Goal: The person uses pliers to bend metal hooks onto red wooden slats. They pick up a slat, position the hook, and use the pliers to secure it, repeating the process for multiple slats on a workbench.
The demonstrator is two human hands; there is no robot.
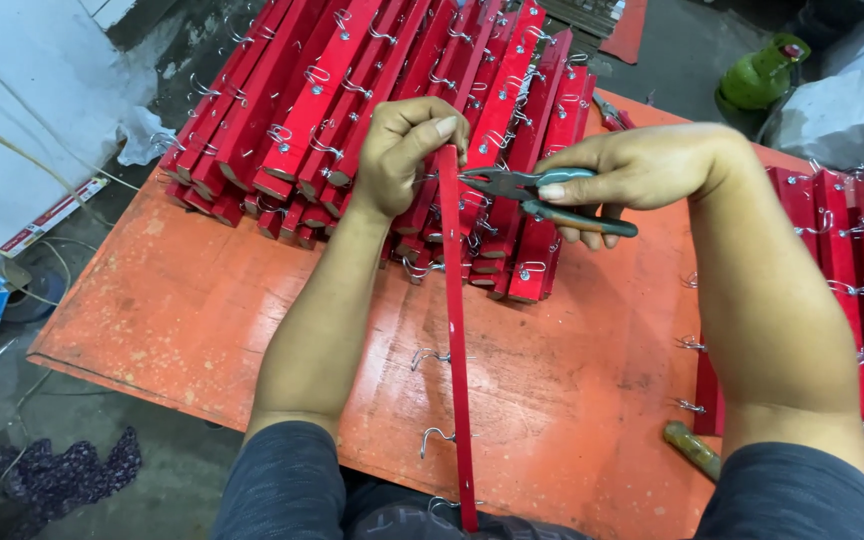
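Observation:
My left hand (404, 150) grips the top end of a long red wooden strip (456, 360) that stands edge-on toward me, with metal hooks (430, 356) sticking out of its left side. My right hand (632, 170) holds grey-handled pliers (532, 190), their jaws touching the strip just below my left thumb. The strip's lower end rests near my lap.
An orange board (202, 310) serves as the work surface. A big pile of red hooked strips (372, 90) lies at the back, more red strips (862, 300) at the right. A wooden tool handle (692, 450) lies by my right arm. A green gas cylinder (762, 75) stands at the far right.

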